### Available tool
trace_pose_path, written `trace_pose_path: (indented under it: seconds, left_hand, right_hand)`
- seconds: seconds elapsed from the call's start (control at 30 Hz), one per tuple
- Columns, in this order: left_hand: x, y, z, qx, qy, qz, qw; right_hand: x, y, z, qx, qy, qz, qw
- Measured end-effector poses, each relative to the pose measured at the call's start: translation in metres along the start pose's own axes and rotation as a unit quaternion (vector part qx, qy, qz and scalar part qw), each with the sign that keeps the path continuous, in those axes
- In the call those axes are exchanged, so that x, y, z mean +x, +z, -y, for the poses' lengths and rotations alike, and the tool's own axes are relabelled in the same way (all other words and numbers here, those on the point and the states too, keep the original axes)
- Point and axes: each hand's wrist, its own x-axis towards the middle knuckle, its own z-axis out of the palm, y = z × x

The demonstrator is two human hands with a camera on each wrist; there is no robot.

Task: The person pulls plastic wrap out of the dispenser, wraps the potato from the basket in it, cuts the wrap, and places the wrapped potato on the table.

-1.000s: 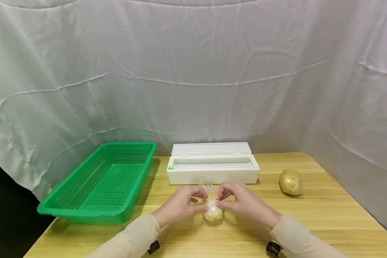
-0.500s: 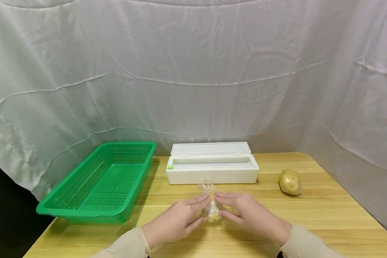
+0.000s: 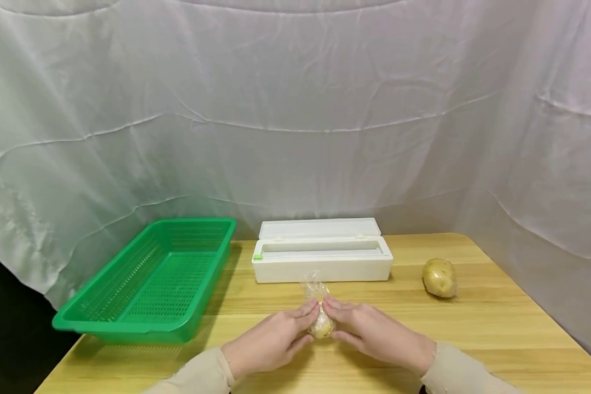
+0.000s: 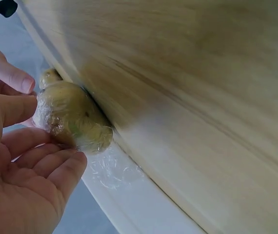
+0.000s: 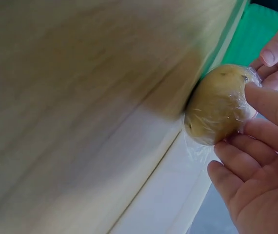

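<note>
A potato wrapped in clear cling film lies on the wooden table between both hands, a loose tuft of film sticking out from its far end. My left hand holds its left side, the thumb near and the fingers along the far part. From the right, my right hand cups the same potato, fingertips almost meeting the left ones over the top. In the left wrist view the wrapped potato sits between thumb and slightly bent fingers. The right wrist view has the potato against the right fingers and thumb.
Behind the hands stands a white cling film box, its lid raised and a roll inside. A green plastic basket is at the left. A second film-wrapped potato rests at the right. A grey curtain hangs behind the table.
My hands let go of their pinch on the film, spread their fingers, then closed in on the potato's sides. The view has shifted slightly. Box, basket and other potato stay in place.
</note>
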Motion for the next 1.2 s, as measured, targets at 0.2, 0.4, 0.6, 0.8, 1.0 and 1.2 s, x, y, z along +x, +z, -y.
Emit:
trace_pose_path:
  seconds: [0.2,0.4,0.6,0.8,1.0,1.2]
  left_hand:
    - [0.002,0.001,0.006,-0.016,-0.010,-0.021,0.9996]
    - [0.002,-0.001,0.013,-0.024,-0.046,-0.034,0.9980]
    - [0.008,-0.001,0.015,-0.021,-0.055,-0.063,0.9963]
    - [0.015,0.005,0.014,-0.005,-0.048,-0.085,0.9952]
    - [0.017,0.004,0.016,0.014,-0.052,-0.085,0.9949]
    - [0.020,-0.001,0.019,0.014,-0.077,-0.103,0.9917]
  right_hand:
    - [0.002,-0.003,0.000,-0.013,0.017,-0.028,0.9994]
    - [0.002,-0.008,0.003,-0.031,0.028,-0.041,0.9983]
    - [0.010,-0.013,-0.003,-0.009,0.044,-0.049,0.9978]
    - [0.020,-0.014,-0.013,-0.006,0.067,-0.010,0.9977]
    - [0.020,-0.013,-0.016,-0.016,0.074,0.021,0.9969]
    - [0.016,-0.019,-0.016,0.007,0.084,0.009,0.9964]
